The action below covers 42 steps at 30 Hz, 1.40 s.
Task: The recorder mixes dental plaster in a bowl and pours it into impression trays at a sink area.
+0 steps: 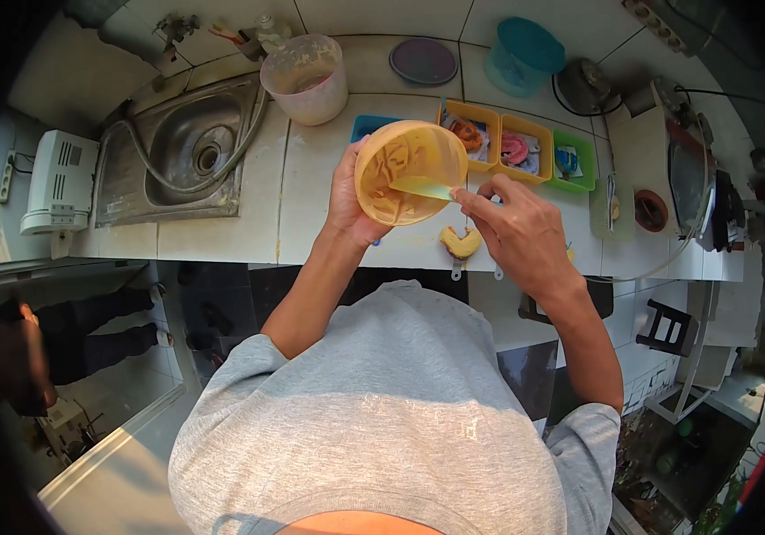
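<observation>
Bowl (409,172) translucent orange-yellow, streaked inside with pale yellow batter. Spatula (425,189) light green. Trays in a row: blue (367,126), orange (472,134), yellow-orange (525,148), green (573,160); orange, pink and blue lumps inside them. Mould (460,242) holds yellow with an orange-red patch. Jug (307,78) cloudy white, beige smears. Lid (423,61) purple-grey. Tub (523,56) teal. Sink (182,152) dull steel grey. Counter (222,232) off-white tiles, dark grout lines. Shirt (374,410) heather grey. Box (59,181) white.
</observation>
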Each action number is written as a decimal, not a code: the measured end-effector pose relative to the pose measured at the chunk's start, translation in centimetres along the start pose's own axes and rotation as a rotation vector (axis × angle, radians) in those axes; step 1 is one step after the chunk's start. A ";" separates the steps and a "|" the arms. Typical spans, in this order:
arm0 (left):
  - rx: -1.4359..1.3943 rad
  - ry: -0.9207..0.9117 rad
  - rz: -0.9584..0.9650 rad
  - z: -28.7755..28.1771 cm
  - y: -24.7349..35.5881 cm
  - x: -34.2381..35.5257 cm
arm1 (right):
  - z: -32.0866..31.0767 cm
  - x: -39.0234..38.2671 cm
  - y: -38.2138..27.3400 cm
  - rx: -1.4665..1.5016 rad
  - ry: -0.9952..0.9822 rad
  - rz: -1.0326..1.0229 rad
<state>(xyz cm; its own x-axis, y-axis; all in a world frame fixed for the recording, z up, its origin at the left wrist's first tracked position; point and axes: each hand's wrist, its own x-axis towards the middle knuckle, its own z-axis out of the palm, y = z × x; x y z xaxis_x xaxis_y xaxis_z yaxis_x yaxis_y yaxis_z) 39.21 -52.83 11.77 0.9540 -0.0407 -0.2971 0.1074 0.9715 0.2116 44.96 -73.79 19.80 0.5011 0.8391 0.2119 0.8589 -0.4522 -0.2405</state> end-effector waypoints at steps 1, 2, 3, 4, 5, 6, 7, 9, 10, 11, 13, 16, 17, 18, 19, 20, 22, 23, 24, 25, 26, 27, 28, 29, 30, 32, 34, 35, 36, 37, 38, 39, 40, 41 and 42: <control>0.013 -0.020 0.030 0.2 0.2 -0.1 | 0.0 0.3 0.1 -0.004 0.008 -0.003; 0.018 -0.027 0.033 0.7 0.1 -0.1 | 0.1 0.8 0.4 -0.057 0.132 0.019; 0.001 -0.001 0.045 1.3 0.0 0.0 | 0.2 1.1 0.5 -0.109 0.256 0.042; -0.017 0.023 0.058 1.7 0.1 0.3 | 0.2 1.3 0.4 -0.087 0.188 0.056; -0.011 0.015 0.059 1.4 0.3 0.6 | 0.1 1.3 0.1 -0.091 0.198 0.054; -0.001 -0.004 0.059 0.6 0.3 1.1 | -0.3 1.0 -0.3 -0.043 0.105 0.051; 0.007 -0.020 0.061 0.5 0.4 1.4 | -0.6 0.9 -0.6 0.008 0.010 0.045; 0.020 -0.027 0.075 0.5 0.4 1.4 | -1.5 1.4 -0.8 0.013 0.055 0.008; 0.028 -0.027 0.083 0.7 0.2 1.3 | -1.8 1.6 -0.8 -0.023 0.150 0.036; 0.030 -0.029 0.084 0.8 0.1 1.4 | -2.0 1.8 -0.8 -0.059 0.244 0.065; -0.021 -0.093 0.084 0.5 -0.2 1.7 | -2.1 2.1 -0.4 -0.119 0.247 0.092; -0.112 -0.202 0.126 0.1 -0.5 2.6 | -1.2 2.0 -0.4 -0.185 0.220 0.168; -0.112 -0.203 0.121 0.3 -0.7 3.0 | -0.6 1.9 -0.5 -0.192 0.190 0.212; -0.089 -0.175 0.139 0.5 -0.7 3.6 | -0.3 1.7 -0.8 -0.193 0.189 0.217; -0.066 -0.146 0.158 0.8 -0.8 3.9 | 0.0 1.6 -1.0 -0.139 0.116 0.198; -0.066 -0.145 0.154 1.1 -0.7 3.8 | 0.1 1.5 -1.2 -0.084 0.043 0.178; -0.070 -0.167 0.103 1.2 -0.5 3.3 | -0.8 2.0 -1.5 -0.097 0.145 0.150; -0.068 -0.166 0.099 0.8 -0.3 3.4 | -1.1 2.2 -1.4 -0.110 0.247 0.118; -0.123 -0.247 0.058 0.2 -0.1 3.6 | -1.0 2.6 -1.1 -0.110 0.247 0.122; -0.177 -0.330 0.011 0.5 -0.1 3.6 | -0.8 3.2 -0.4 -0.170 0.292 0.115; -0.176 -0.332 0.004 0.9 -0.2 3.6 | -0.5 3.4 -0.1 -0.230 0.337 0.107; -0.171 -0.237 0.043 1.5 -0.3 3.5 | -0.3 3.0 0.0 -0.233 0.339 0.113; -0.167 -0.143 0.088 2.1 -0.3 3.6 | -0.1 2.5 0.0 -0.168 0.217 0.119; -0.167 -0.147 0.088 1.9 -0.2 3.8 | -0.1 2.3 0.0 -0.102 0.095 0.124; -0.069 -0.126 0.103 1.3 0.0 4.0 | -0.7 2.1 0.0 -0.058 0.088 0.134; 0.030 -0.097 0.123 1.7 0.2 3.5 | -1.1 2.6 0.2 -0.092 0.210 0.141; -0.010 -0.174 0.104 2.7 0.4 3.3 | -1.0 2.6 0.2 -0.130 0.334 0.149; -0.009 -0.177 0.104 2.8 0.5 3.6 | -0.5 2.3 0.1 -0.136 0.275 0.169; 0.003 -0.164 0.112 2.9 0.6 3.9 | -0.3 2.0 0.0 -0.142 0.216 0.190; 0.013 -0.149 0.127 2.9 0.7 4.2 | -0.4 1.8 -0.2 -0.142 0.216 0.182; 0.011 -0.150 0.135 3.0 0.8 4.2 | -0.6 1.5 -0.4 -0.080 0.204 0.171; 0.046 -0.136 0.179 3.1 0.9 4.2 | -0.9 1.5 -0.5 -0.018 0.191 0.162; 0.083 -0.119 0.215 3.1 0.8 4.0 | -1.3 1.7 -0.3 -0.016 0.189 0.163; 0.084 -0.115 0.212 3.2 0.7 3.7 | -1.9 2.3 0.2 -0.101 0.315 0.139; 0.102 -0.111 0.258 3.3 0.7 3.5 | -2.2 2.7 0.6 -0.186 0.440 0.115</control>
<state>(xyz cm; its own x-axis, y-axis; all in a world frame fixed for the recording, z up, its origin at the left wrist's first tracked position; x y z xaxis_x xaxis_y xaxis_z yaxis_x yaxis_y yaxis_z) 43.58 -53.08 13.99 0.9776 0.1736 -0.1192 -0.1202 0.9249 0.3606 47.05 -72.42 22.29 0.5569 0.5910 0.5835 0.7794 -0.6147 -0.1213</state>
